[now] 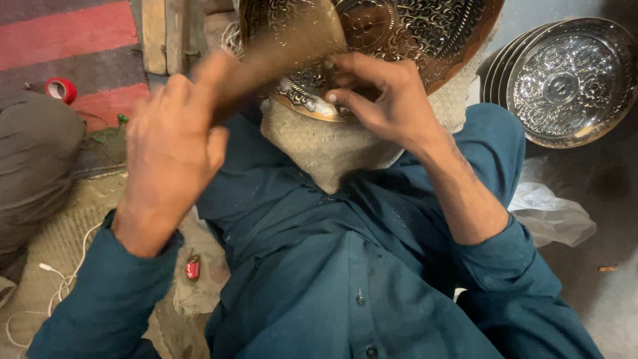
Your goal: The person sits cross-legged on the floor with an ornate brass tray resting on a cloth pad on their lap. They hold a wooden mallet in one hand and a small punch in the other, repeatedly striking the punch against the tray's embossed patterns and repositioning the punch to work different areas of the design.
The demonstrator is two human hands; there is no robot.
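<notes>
While the left hand (174,149) grips a blurred hammer (279,56), fingers wrapped tight | right hand (379,100) fingers pinch a small tool against the engraved tray (425,33), just above | risk: a mistimed blow likely strikes the right fingers or mars the tray, resting on burlap (325,149).
</notes>
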